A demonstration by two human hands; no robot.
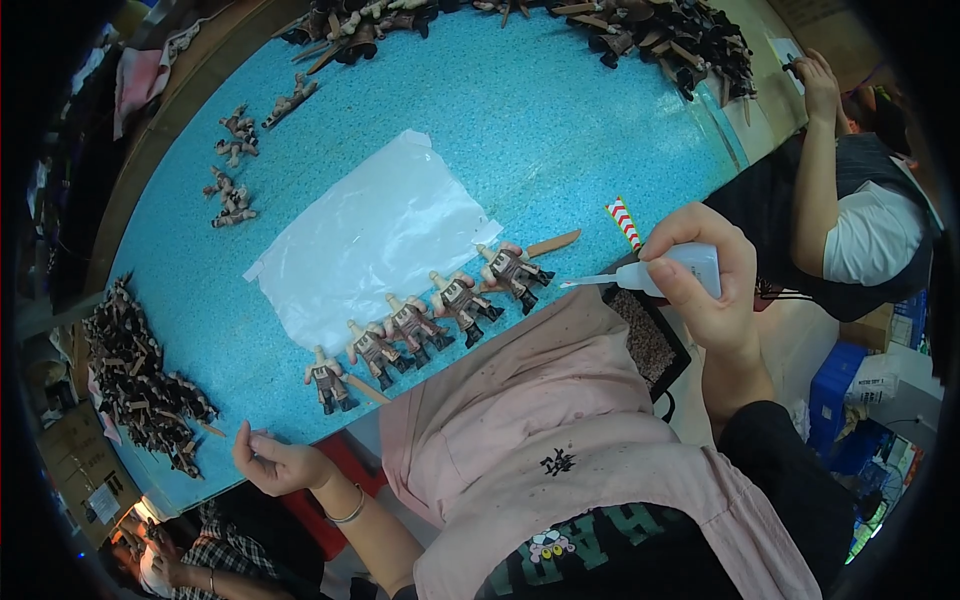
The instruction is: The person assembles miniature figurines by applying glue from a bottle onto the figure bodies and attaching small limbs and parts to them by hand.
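Pink apron (540, 400), blue tabletop (530, 120) under figurines (411, 322), carton (75, 455) beyond

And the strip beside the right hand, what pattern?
The strip has red and white chevrons; head view shows it best.

Table (560, 110): a row of figurines (410, 322) lies along the near edge, a sheet (365, 225) behind, a pile of pieces (135, 365) at far left.

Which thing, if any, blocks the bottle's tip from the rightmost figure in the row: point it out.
Nothing visible does. The bottle in the right grip points its tip left, toward the figure's boots, across a small gap. The striped tag sits off that line, above it in the picture. The tip's height is unclear.
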